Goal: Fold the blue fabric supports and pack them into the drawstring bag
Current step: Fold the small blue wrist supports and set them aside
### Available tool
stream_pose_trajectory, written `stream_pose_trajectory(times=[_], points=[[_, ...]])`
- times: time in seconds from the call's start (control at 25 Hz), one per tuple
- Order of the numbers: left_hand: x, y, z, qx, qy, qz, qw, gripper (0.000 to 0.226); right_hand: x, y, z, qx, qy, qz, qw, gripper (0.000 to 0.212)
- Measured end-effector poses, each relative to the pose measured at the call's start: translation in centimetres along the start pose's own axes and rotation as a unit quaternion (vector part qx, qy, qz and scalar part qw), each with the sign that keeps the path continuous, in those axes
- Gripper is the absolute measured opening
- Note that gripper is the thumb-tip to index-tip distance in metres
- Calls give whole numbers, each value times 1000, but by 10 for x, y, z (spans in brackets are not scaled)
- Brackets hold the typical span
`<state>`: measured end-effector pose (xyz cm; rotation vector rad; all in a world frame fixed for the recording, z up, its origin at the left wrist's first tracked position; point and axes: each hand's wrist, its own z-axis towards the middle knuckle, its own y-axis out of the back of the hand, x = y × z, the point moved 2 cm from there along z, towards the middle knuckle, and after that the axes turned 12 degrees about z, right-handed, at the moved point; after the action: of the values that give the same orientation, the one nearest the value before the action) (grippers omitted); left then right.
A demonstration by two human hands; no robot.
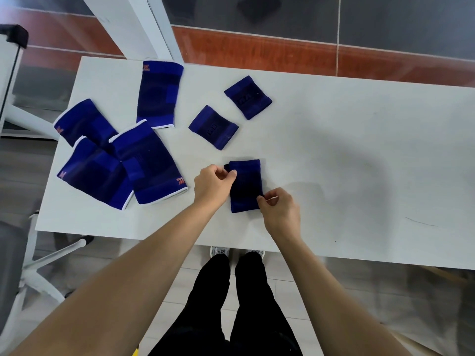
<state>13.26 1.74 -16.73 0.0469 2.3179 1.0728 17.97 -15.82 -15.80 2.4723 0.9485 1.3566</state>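
Note:
A small dark blue fabric support (245,185) lies flat on the white table (334,163) near its front edge. My left hand (212,185) pinches its upper left corner. My right hand (280,208) pinches its lower right corner. Two more small blue supports (213,127) (248,97) lie behind it. Several larger blue supports with white edging lie at the left: one alone at the back (159,95), three overlapping (150,163) (96,173) (83,122). No drawstring bag is in view.
A white chair base (38,276) stands at the lower left beside the table. White frame legs (133,27) rise behind the table's far left corner. My legs and shoes (236,253) are below the front edge.

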Motion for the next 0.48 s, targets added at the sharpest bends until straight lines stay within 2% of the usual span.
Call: stream_pose_trajectory(times=[0.24,0.48], points=[[10,-4,-1,4,24,0,1000,8,-2,-5,2,-18,20,-17,999,15],[7,-6,-1,-19,3,18,1000,6,-5,-8,4,-24,24,-10,999,14]])
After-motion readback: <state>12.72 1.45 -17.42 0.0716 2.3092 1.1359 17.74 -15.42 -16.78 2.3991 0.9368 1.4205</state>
